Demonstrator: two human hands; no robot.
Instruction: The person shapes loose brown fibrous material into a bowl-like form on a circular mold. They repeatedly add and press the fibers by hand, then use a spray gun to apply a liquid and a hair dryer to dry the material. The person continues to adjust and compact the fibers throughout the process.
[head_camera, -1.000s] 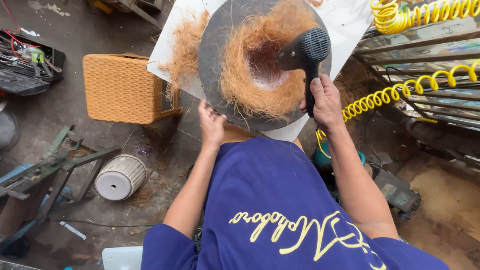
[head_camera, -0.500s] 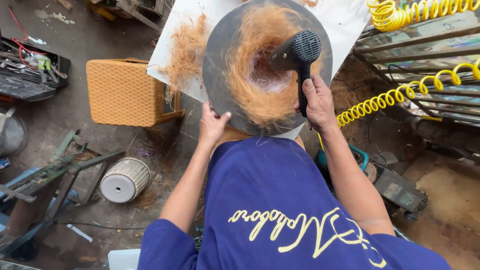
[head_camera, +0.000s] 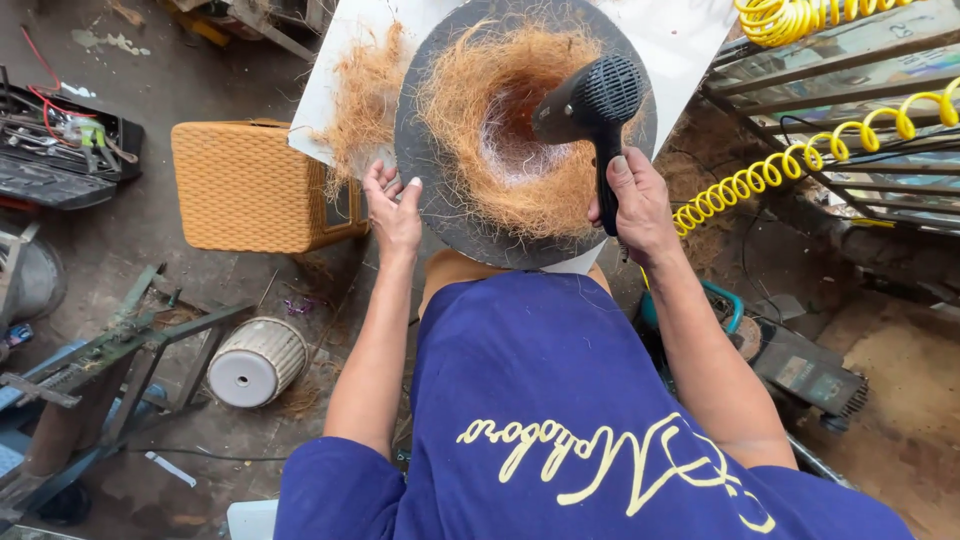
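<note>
A round dark disc (head_camera: 435, 200) lies on a white board (head_camera: 690, 40) in front of me, heaped with a ring of orange-brown coconut fibre (head_camera: 475, 110) hollowed in the middle. My left hand (head_camera: 393, 205) rests on the disc's near left rim, fingers spread against the edge. My right hand (head_camera: 636, 205) grips the handle of a black hair dryer (head_camera: 590, 100), whose nozzle points into the hollow of the fibre. More loose fibre (head_camera: 365, 85) lies on the board to the left of the disc.
A woven orange box (head_camera: 250, 185) stands left of the board. On the floor are a small ribbed white pot (head_camera: 255, 360), a metal stand (head_camera: 110, 350) and a tool tray (head_camera: 55, 150). Yellow coiled hoses (head_camera: 800, 160) hang over metal shelving on the right.
My left hand has slid from the disc's near edge round to its left rim. The disc and fibre have shifted in view, and the hollow in the fibre is wider.
</note>
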